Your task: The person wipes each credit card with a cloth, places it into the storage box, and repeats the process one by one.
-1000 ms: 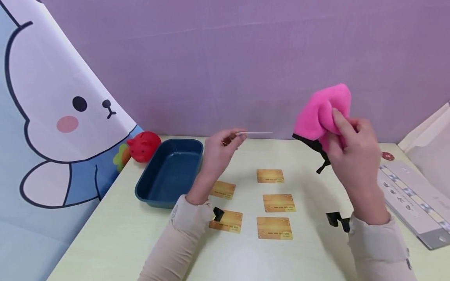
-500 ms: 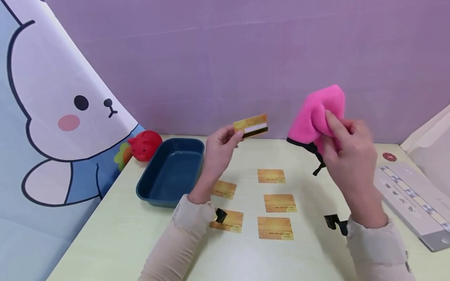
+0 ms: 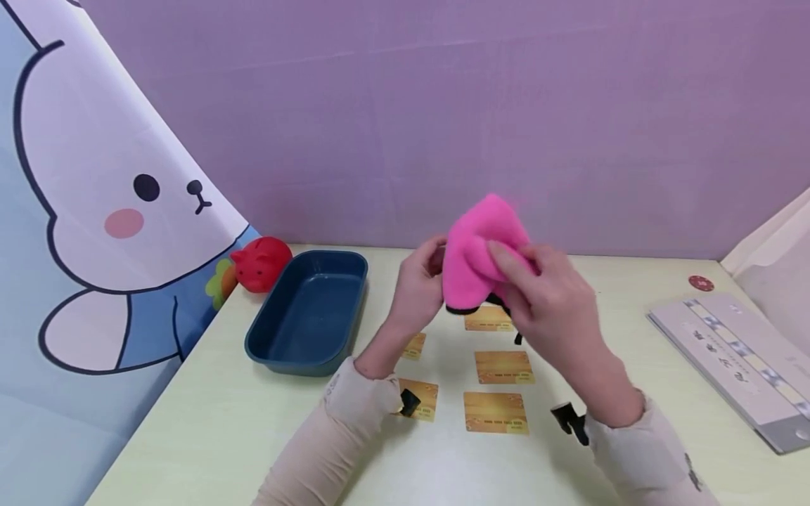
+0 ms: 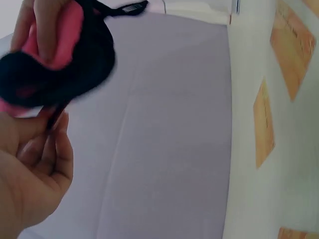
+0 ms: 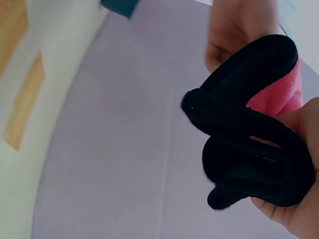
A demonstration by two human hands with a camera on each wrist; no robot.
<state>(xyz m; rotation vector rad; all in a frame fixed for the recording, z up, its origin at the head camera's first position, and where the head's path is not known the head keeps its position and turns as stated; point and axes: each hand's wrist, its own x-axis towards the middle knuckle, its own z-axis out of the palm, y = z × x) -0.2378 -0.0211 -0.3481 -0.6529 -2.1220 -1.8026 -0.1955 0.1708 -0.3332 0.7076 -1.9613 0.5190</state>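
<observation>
While your right hand [image 3: 557,302] grips the pink fabric pouch [image 3: 468,270] up right of the blue tray [image 3: 304,362], your left hand [image 3: 414,288] pinches a thin card [image 4: 56,117].
That card is blurred and mostly hidden; the pouch's strap label [image 4: 133,8] is unreadable. Five gold cards [image 3: 504,367] lie right of the tray, their printed rows too small to read. Well right of it, a pale box [image 3: 728,365] bears dark characters you can't make out; a red piggy bank [image 3: 262,263] sits just left.

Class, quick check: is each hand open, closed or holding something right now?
Left hand: closed, pinching something thin and dark; exactly what cannot be told.
Right hand: closed, holding the pink cloth.
</observation>
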